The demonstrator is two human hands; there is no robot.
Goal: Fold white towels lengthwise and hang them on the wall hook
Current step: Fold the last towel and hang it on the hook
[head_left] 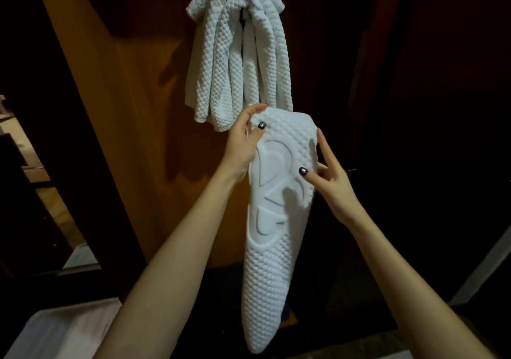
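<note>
Both hands pinch one folded white towel point(272, 234): left hand point(244, 142) at its top corner, right hand point(329, 178) on its edge. Its weave's bumpy, with a smooth embossed patch. More towels point(237, 54) hang above.

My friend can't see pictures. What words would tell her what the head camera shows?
Two hands hold a folded white towel up before a wooden panel; the left hand pinches its top corner, the right hand pinches its right edge. Above, other white towels hang bunched together.

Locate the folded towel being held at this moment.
In the head view the folded towel hangs mid-frame, its top gripped between the left hand and right hand, just below the hung towels.
</note>
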